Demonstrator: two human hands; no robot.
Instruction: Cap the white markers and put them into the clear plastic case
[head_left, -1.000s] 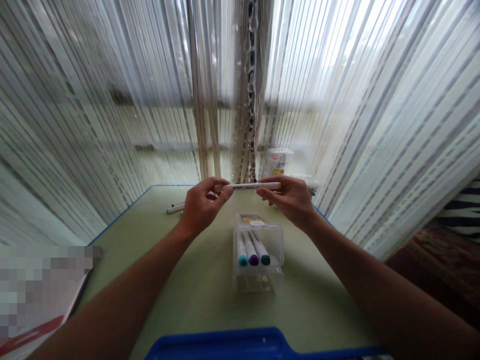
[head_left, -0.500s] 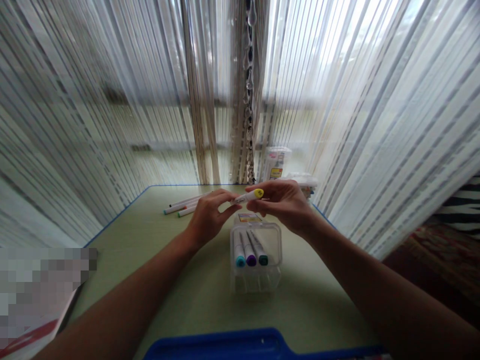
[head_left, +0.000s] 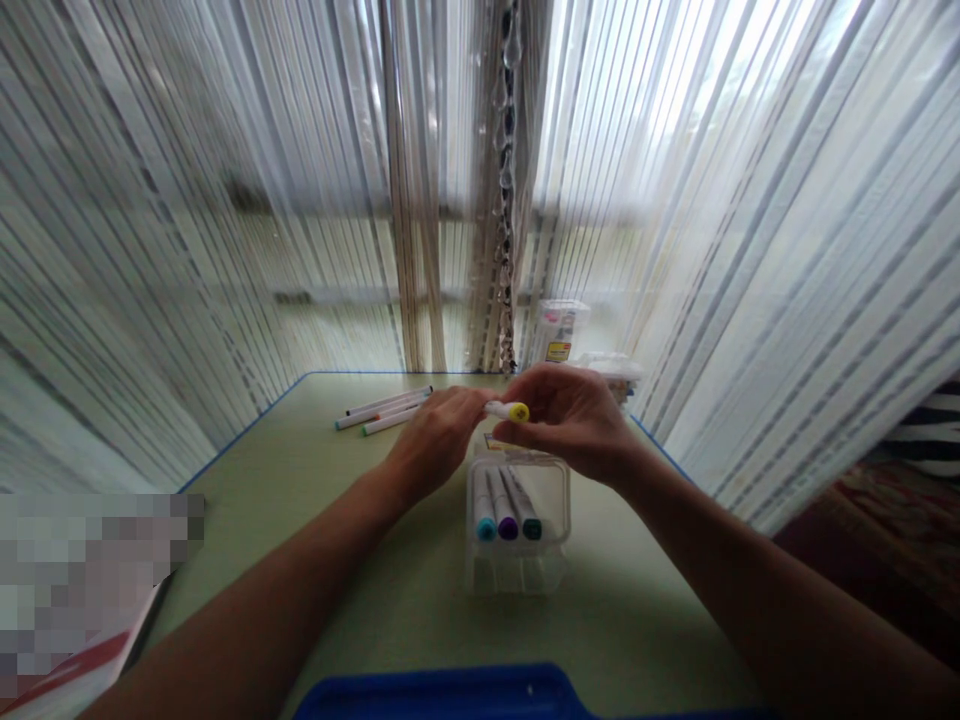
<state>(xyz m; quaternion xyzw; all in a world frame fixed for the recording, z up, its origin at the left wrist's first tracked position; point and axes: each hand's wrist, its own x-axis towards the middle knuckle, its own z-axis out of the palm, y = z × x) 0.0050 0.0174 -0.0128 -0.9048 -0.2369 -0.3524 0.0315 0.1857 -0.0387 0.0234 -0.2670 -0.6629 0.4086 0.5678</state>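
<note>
A white marker with a yellow end (head_left: 516, 411) is held in the air between my hands, its yellow end toward me. My left hand (head_left: 442, 432) pinches its far end, with the fingertips partly hidden. Fingers and thumb of my right hand (head_left: 574, 420) close around the yellow end. Just below stands a clear plastic case (head_left: 517, 575) with its lid open. Inside lie a light-blue-ended marker (head_left: 486, 527), a purple-ended marker (head_left: 508, 527) and a dark-green-ended marker (head_left: 532, 528).
Several slim white pens (head_left: 390, 408) lie left of my left hand on the pale green table (head_left: 300, 520). Clear boxes (head_left: 561, 335) stand at the back right, before a string curtain (head_left: 337, 200). A blue tray (head_left: 442, 695) is at the front edge; a blurred-out object (head_left: 82, 590) sits left.
The marker has dipped slightly and turned so its yellow end points more toward me. My left hand has moved right, closer to my right hand. The view has shifted slightly.
</note>
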